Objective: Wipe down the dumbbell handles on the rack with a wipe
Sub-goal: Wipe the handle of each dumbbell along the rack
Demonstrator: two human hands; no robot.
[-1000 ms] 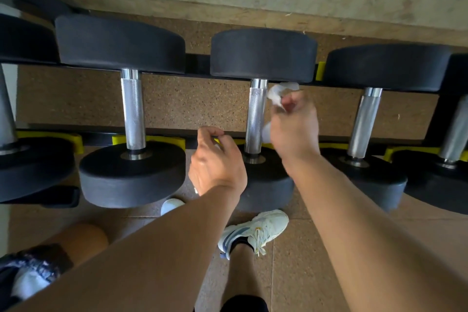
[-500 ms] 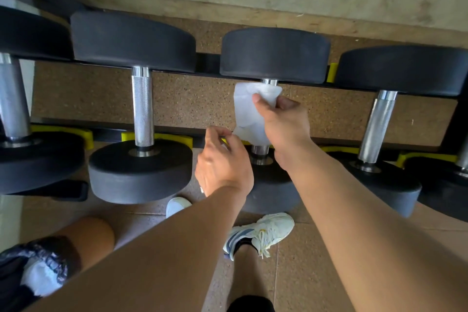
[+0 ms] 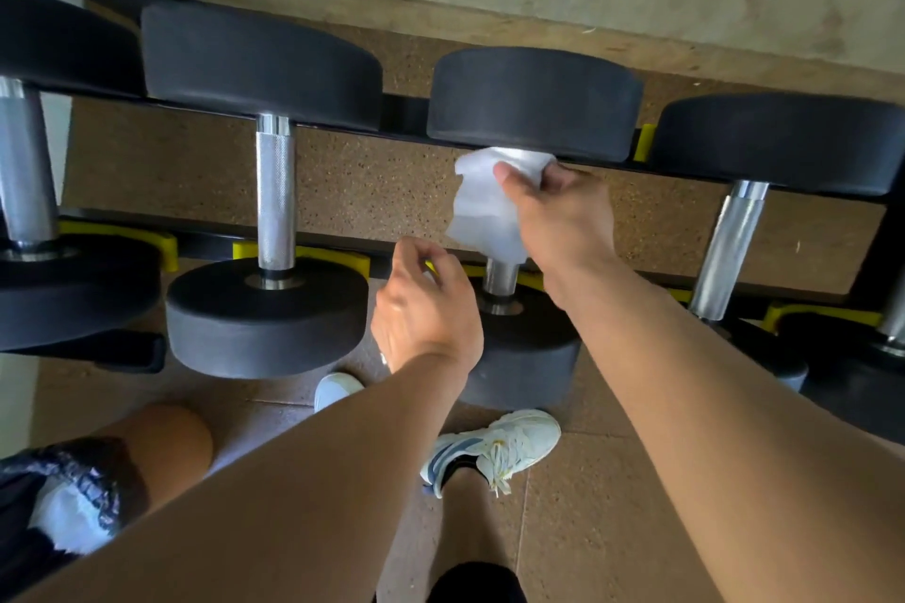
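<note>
Bare arms, dark shorts (image 3: 44,499), white sneaker (image 3: 494,448) with blue stripes

You're seeing a white wipe (image 3: 482,206), black weights (image 3: 534,103), silver cross-hatched handles (image 3: 275,203), yellow cradles (image 3: 303,256) along the black rack's (image 3: 406,113) front edge, speckled brown floor (image 3: 382,191), white shoes (image 3: 494,448).

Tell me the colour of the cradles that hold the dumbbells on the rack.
Yellow cradles, set on a black rack; the head view shows them.
</note>
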